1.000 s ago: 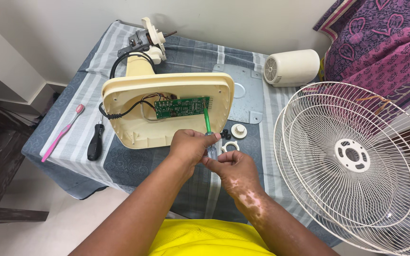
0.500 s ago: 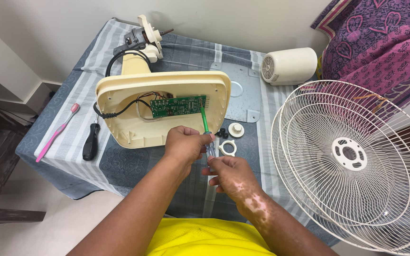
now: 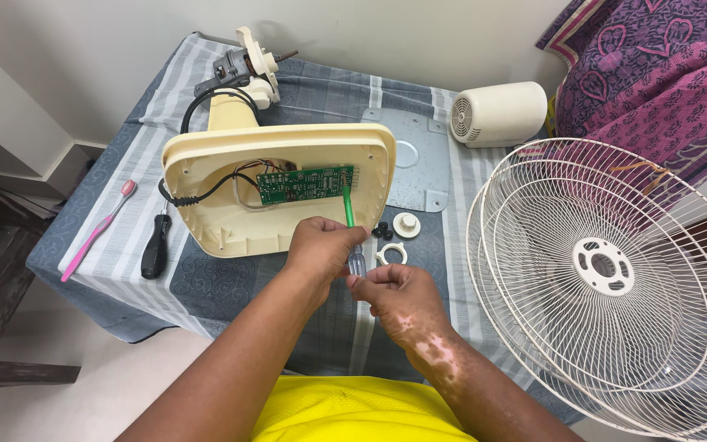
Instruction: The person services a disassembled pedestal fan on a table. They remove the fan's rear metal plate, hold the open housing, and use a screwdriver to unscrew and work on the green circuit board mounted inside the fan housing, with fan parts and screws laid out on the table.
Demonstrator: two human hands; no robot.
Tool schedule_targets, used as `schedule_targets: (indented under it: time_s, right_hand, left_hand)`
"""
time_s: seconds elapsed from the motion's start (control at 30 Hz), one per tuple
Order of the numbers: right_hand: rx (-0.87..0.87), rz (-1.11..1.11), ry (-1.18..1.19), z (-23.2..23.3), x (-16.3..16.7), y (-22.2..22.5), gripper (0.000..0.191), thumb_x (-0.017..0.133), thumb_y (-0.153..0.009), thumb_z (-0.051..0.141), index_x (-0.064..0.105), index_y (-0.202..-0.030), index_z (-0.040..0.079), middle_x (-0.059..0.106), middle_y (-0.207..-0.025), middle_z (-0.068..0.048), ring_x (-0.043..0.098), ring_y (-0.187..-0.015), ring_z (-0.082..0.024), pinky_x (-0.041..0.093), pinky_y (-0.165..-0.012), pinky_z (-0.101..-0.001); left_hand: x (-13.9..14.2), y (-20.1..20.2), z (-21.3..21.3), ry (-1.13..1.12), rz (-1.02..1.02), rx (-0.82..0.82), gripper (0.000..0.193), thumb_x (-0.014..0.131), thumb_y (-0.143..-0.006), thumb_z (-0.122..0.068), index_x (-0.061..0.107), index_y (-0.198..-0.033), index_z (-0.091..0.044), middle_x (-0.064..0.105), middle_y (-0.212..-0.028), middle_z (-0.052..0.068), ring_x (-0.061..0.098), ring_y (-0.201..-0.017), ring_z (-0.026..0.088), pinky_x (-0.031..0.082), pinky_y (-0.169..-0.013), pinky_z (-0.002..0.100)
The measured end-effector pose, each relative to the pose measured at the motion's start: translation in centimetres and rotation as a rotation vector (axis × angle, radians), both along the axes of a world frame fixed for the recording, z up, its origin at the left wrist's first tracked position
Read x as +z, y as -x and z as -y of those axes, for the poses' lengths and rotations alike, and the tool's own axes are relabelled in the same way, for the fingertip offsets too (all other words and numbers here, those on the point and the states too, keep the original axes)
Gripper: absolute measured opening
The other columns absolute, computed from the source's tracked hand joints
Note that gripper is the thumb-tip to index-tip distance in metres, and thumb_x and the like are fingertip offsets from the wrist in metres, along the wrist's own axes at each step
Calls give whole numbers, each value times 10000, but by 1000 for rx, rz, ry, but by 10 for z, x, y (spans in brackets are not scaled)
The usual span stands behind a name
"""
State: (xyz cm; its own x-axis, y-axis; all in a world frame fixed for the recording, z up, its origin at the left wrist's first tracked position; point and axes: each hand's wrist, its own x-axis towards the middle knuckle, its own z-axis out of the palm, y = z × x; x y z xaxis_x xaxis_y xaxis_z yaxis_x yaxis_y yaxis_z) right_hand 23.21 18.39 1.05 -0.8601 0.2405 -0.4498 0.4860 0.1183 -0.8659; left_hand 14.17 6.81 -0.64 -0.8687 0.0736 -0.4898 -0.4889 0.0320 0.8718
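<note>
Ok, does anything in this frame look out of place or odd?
A pink toothbrush lies beside a black-handled screwdriver on the table's left side, odd among fan parts. The cream fan base lies open with its green circuit board exposed, and two wire grilles overhang the right edge. Nothing looks spilled or broken.

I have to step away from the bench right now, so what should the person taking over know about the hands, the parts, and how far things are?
Left hand: gripping the green toothbrush, its upper end at the green circuit board.
Right hand: pinching the toothbrush's lower end.
Parts: fan base lies open on the table, board and wires exposed; grey plate beside it; small knobs and ring by the hands; black screwdriver and pink toothbrush at left; fan grilles at right.
Done: base opened, fan dismantled.
Left: base still open, parts unassembled.
</note>
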Motion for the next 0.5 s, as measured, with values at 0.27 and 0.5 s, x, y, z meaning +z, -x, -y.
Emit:
schedule_targets:
  time_s: [0.27, 0.5]
  right_hand:
    - [-31, -1, -77, -2, -2, 2, 412, 925, -714, 263, 655, -906, 17, 621, -685, -14, 506, -560, -80, 402, -497, -258]
    - [-4, 141, -66, -1, 1, 3, 414, 740, -834, 418, 616, -1033, 77, 738, -856, -23, 652, -677, -89, 528, -623, -265]
  left_hand:
    - [6, -2, 4, -20, -15, 23, 302, 869, -739, -145, 600, -833, -45, 649, -742, 67, 605, -618, 163, 518, -566, 315]
    - [5, -3, 5, -51, -42, 70, 249, 835, -752, -120, 636, -863, -21, 673, -766, 82, 629, -639, 171, 530, -564, 327]
